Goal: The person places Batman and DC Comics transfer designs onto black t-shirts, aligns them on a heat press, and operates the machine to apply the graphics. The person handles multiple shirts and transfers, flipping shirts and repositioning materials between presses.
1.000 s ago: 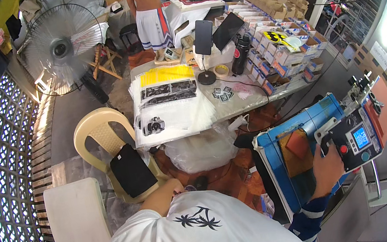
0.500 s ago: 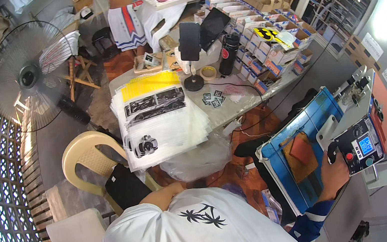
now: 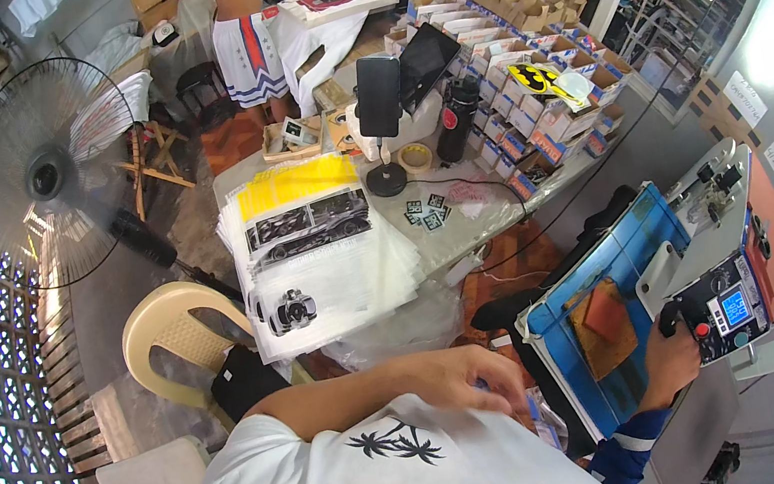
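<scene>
At the right, my right hand [image 3: 668, 366] is wrapped round the black handle [image 3: 670, 317] of a heat press, beside its control box [image 3: 728, 315] with a blue display. The press's upper plate stands tilted up. Over its lower bed lies a blue sheet [image 3: 573, 299], with a brown square [image 3: 595, 351] and a smaller reddish pad [image 3: 606, 311] on top. My left hand [image 3: 476, 385] hangs in front of my white shirt, slightly blurred, its fingers loosely bent and apart from the thumb. No object shows in it.
A table ahead carries a stack of printed transfer sheets [image 3: 318, 253], a phone on a stand [image 3: 378, 96], a tape roll [image 3: 414, 158] and a black bottle [image 3: 458, 119]. Small boxes [image 3: 519, 49] crowd its right side. Left are a beige chair [image 3: 168, 327] and a fan [image 3: 43, 180]. Another person stands behind the table.
My left arm has swung up and rightward from my side, bringing the left hand into view. My right hand keeps its hold on the handle. The view has shifted slightly.
</scene>
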